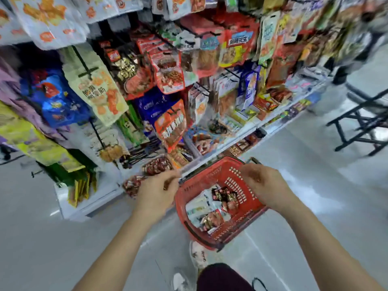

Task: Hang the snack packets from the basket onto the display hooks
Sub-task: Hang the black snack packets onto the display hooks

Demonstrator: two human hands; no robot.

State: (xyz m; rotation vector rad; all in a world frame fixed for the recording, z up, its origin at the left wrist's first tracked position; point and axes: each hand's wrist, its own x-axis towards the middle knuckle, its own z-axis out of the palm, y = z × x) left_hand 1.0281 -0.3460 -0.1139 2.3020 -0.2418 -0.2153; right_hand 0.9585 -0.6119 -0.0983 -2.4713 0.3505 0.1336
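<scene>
Looking along the rack from the left, the display hooks are crowded with hanging bags, with a few black prongs showing between them. Lower down, the left hand hovers by the left rim of the red basket, fingers curled; the blur hides whether it pinches anything. The basket sits on the floor near the bottom shelf, with snack packets lying loose inside. The right hand hangs over the basket's right wall, fingers also curled, and I cannot tell if it grips anything. I'd judge this the picking step. The next move calls for lifting one packet, finding its hang-hole and threading it onto a free hook.
</scene>
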